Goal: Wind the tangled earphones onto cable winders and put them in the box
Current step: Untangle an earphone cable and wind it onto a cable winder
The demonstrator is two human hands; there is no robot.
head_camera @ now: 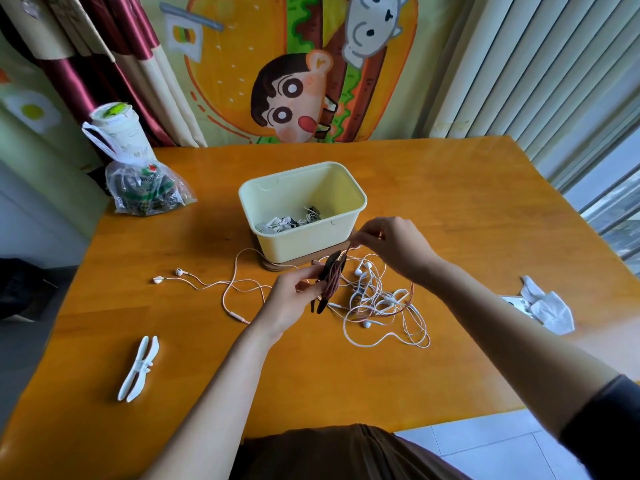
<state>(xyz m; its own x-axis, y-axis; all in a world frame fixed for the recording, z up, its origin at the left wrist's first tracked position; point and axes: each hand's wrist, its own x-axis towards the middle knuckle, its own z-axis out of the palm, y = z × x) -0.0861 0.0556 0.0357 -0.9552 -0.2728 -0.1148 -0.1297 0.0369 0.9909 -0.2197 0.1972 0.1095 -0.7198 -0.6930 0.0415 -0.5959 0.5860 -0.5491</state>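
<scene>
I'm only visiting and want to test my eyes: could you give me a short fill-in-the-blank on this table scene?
The left hand grips a dark ____ wrapped in cable. The spare white winder lies on the ____. Wound earphones already lie inside the pale yellow ____.
Missing: winder, table, box.

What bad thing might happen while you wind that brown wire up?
1. The brown cable that the right hand pinches trails down into the white earphone tangle. Pulling it may tighten knots or drag the whole pile.
2. The left hand holds the black winder in the air. If the cable goes slack, loops might slip off.
3. The hands work right beside the cream box, so a hard tug could bump it.
</scene>
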